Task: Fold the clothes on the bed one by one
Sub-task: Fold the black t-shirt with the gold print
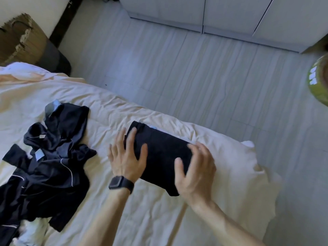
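While the folded black garment point(159, 153) lies near the edge of the bed point(150, 219), it is touched at either end by the left hand point(126, 160) and right hand point(195, 171), both spread-fingered, gripping nothing. Creases are best smoothed outward before the unfolded pile point(53, 166) is touched.

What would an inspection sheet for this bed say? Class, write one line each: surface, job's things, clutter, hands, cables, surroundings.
Surface: rumpled cream duvet, covering the bed.
Job's things: folded black garment near the bed's edge; unfolded heap of dark clothes with white piping to its left.
Clutter: white fabric beneath the heap's near edge.
Hands: left hand, wearing a black wristwatch, lies flat on the garment's left end; right hand, fingers spread, at its right end.
Cables: nothing seen.
Surroundings: pale tiled floor, white cupboard doors, woven straw basket, green round object at the right edge.
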Demonstrator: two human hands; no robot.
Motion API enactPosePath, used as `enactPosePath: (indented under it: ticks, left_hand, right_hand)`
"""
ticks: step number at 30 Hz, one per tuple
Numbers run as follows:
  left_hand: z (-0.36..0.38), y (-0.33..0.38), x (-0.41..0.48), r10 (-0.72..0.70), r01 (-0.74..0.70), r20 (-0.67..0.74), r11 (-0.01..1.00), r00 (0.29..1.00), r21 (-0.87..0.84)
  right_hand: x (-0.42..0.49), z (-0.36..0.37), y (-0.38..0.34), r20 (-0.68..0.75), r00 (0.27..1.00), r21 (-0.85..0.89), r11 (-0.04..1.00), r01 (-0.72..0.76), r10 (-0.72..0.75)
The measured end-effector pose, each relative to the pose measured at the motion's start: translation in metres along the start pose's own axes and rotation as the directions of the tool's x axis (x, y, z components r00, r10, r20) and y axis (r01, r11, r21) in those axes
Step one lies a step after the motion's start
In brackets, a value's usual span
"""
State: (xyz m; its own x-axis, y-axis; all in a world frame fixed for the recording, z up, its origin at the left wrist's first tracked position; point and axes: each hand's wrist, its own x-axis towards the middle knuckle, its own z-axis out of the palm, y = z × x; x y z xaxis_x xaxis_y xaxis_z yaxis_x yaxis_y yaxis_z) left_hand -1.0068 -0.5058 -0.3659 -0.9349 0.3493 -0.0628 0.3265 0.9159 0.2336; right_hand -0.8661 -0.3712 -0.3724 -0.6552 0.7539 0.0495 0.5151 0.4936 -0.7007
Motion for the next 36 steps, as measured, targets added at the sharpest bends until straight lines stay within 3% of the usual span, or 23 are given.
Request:
enactPosePath:
  ticks: [2, 4, 6, 11, 17, 24, 27, 30, 32, 36]
  left_hand:
    - [0.012, -0.001, -0.017, 0.109, -0.113, 0.143, 0.993, 0.984, 0.018]
    - [0.028, -0.008, -0.017, 0.113, -0.139, 0.303, 0.988, 0.946, 0.064]
    - [0.043, -0.011, -0.007, 0.112, -0.151, 0.362, 0.985, 0.925, 0.082]
    - [0.074, -0.003, 0.004, 0.117, -0.199, 0.417, 0.967, 0.901, 0.157]
    - [0.107, -0.027, 0.008, 0.198, -0.260, 0.338, 0.955, 0.920, 0.146]
    - [0.074, -0.009, 0.010, 0.106, -0.207, 0.489, 0.965, 0.866, 0.159]
    - [0.027, -0.004, 0.010, 0.081, -0.245, 0.551, 0.942, 0.830, 0.231]
    - [-0.030, -0.019, -0.012, -0.022, -0.189, 0.522, 0.918, 0.852, 0.348]
    - [-0.074, -0.033, -0.054, -0.100, -0.060, 0.468, 0.947, 0.878, 0.314]
    - [-0.152, -0.044, -0.172, -0.188, 0.167, 0.313, 0.981, 0.931, 0.094]
  right_hand:
    - [0.004, 0.014, -0.011, 0.141, 0.966, -0.068, 0.971, 0.228, -0.217]
    - [0.004, 0.037, -0.003, 0.335, 0.905, -0.164, 0.930, 0.330, -0.263]
    - [0.007, 0.055, 0.021, 0.435, 0.867, -0.216, 0.906, 0.365, -0.245]
    - [0.015, 0.076, 0.071, 0.429, 0.861, -0.254, 0.878, 0.405, -0.273]
    - [0.002, 0.106, 0.086, 0.365, 0.874, -0.284, 0.855, 0.433, -0.321]
    - [0.013, 0.083, 0.068, 0.542, 0.808, -0.282, 0.857, 0.433, -0.230]
    - [0.029, 0.043, 0.042, 0.712, 0.691, -0.304, 0.832, 0.464, -0.125]
    - [0.042, -0.012, 0.013, 0.827, 0.562, -0.387, 0.747, 0.541, 0.021]
    - [0.032, -0.052, -0.013, 0.852, 0.522, -0.349, 0.714, 0.607, -0.027]
    - [-0.026, -0.120, -0.074, 0.887, 0.397, -0.125, 0.705, 0.698, -0.237]
